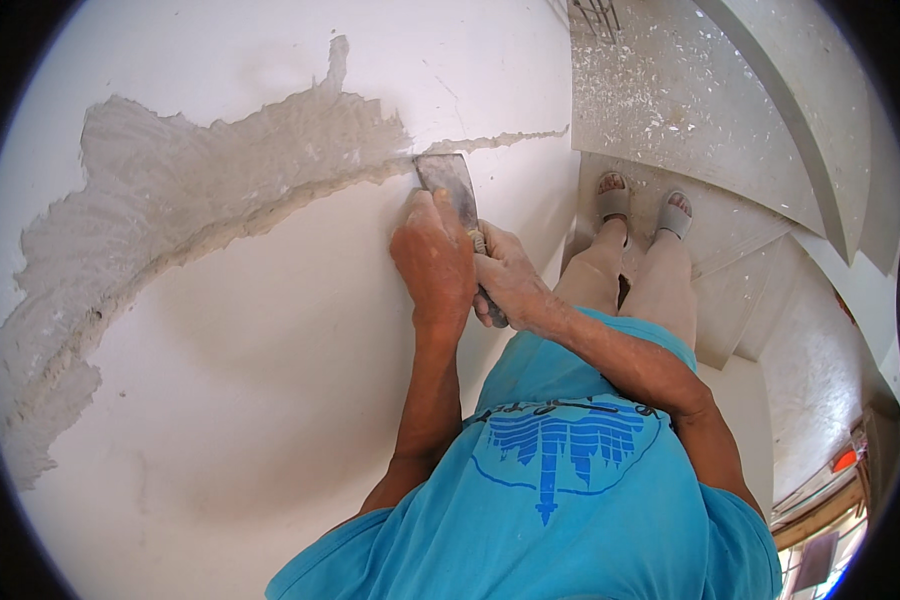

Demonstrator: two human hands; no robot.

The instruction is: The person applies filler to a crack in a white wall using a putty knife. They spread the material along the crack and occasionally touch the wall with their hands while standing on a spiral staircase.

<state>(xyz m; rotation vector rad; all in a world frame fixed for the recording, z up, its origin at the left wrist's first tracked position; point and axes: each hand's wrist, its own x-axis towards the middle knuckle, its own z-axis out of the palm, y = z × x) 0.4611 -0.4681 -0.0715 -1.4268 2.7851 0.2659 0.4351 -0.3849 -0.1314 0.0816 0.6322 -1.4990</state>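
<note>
A scraper (449,178) with a broad, worn metal blade lies against the white wall (300,330). Its blade edge meets the end of the bare grey patch (260,150), where paint or plaster is gone. My right hand (515,272) wraps round the scraper's dark handle. My left hand (432,258) is closed at the blade's lower part, its fingers pressed against the metal; some fingertips are hidden. From the blade a thin, rough crack (515,138) runs right to the wall's corner.
Pale stairs (660,85) lie to the right, strewn with white flakes. My feet in grey sandals (613,195) stand on a step below. A small dark metal frame (597,15) is at the top. An orange-red object (844,460) sits at far right.
</note>
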